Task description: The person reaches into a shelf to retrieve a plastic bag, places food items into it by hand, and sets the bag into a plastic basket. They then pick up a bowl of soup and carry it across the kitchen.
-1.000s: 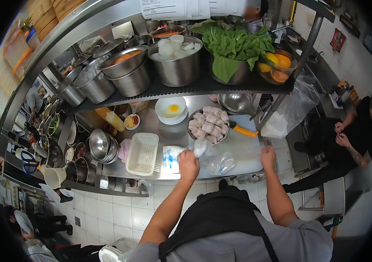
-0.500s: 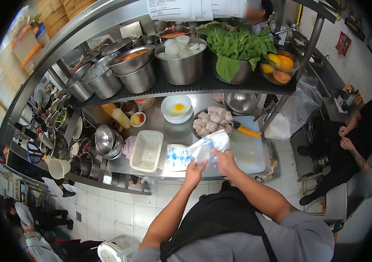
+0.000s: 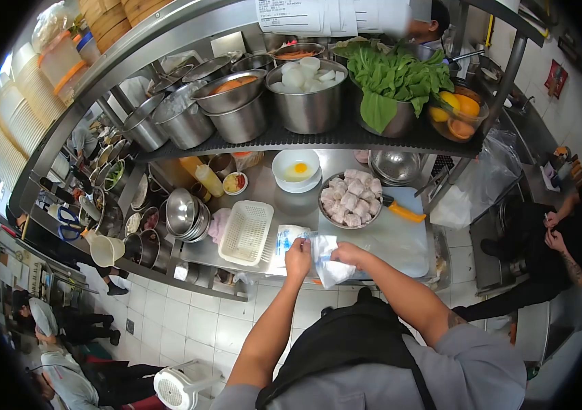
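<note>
At the front of the bench point(image 3: 292, 210), the left hand point(image 3: 298, 258) and right hand point(image 3: 350, 255), pinched closed on a plastic bag point(image 3: 324, 250), have lowered it from beside the meat chunks point(image 3: 350, 198), apparently handling the bag alone.

- thin white-and-blue plastic bag point(image 3: 326, 264), near: crinkled, partly glossy;
- cream rectangular latticed plastic basket point(image 3: 244, 234), left: matt;
- nested silver round metal bowls point(image 3: 180, 206), left: smooth, shiny;
- pale flat rectangular plastic-looking cutting board point(image 3: 404, 247), right: smooth, soft sheen;
- long silver metal counter point(image 3: 293, 213): smooth, reflective;
- long black shelf edge point(image 3: 373, 143), far: matt, ridged;
- white rectangular paper slips point(image 3: 322, 19), far: matt;
- black cloth apron point(image 3: 339, 355), near: matt
</note>
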Demonstrator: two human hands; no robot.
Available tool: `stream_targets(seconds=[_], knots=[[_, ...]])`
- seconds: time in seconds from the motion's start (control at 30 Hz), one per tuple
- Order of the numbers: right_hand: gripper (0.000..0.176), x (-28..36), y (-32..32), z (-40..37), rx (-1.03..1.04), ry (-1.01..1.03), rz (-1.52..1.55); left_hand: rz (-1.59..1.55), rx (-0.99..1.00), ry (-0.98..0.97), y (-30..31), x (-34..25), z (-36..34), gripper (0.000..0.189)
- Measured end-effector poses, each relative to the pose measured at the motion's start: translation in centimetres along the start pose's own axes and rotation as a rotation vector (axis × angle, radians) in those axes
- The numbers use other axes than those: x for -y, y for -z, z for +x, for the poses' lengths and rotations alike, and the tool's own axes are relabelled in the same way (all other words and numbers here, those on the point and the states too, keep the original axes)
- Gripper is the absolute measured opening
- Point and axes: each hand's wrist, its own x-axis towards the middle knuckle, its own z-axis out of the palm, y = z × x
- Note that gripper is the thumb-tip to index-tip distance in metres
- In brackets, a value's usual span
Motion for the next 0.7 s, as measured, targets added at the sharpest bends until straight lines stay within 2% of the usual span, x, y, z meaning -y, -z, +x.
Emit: stream_targets(seconds=[0.1, 0.2, 0.3, 0.33, 0.43, 0.47, 0.57, 0.67, 0.7], knots=[[0.024, -0.4, -0.2, 1.8, 0.205, -0.060, -0.005, 0.050, -0.003, -0.070, 0.4, -0.8, -0.1, 0.030], [0.020, -0.3, -0.3, 4.1, 0.277, -0.169, 0.329, 0.179, 0.014, -0.336, 0.8, -0.5, -0.6, 0.027], [0.018, 0.1, -0.7, 6.1, 0.173, -0.198, 0.800, 0.266, 0.024, -0.448, 1.5, 0.2, -1.7, 0.021], [0.017, -0.2, -1.5, 6.5, 0.142, -0.154, 0.852, 0.273, 0.020, -0.468, 1.9, -0.2, -2.3, 0.014], [0.017, -1.6, -4.3, 8.4, 0.174, 0.013, 0.596, 0.286, 0.029, -0.587, 2.3, -1.6, -2.8, 0.011], [0.017, -2.2, -4.8, 9.7, 0.182, 0.023, 0.400, 0.253, -0.017, -0.618, 2.1, -1.5, -2.7, 0.009], [0.016, 3.0, -4.3, 6.1, 0.545, -0.007, 0.744, 0.207, -0.027, -0.539, 2.6, -1.5, -3.2, 0.008], [0.015, -1.4, -5.4, 11.1, 0.655, -0.027, 0.805, 0.179, -0.004, -0.686, 2.9, -1.3, -2.6, 0.011], [0.016, -0.9, -5.7, 11.3, 0.501, -0.022, 0.612, 0.261, 0.046, -0.621, 3.6, -2.1, -3.1, 0.011]])
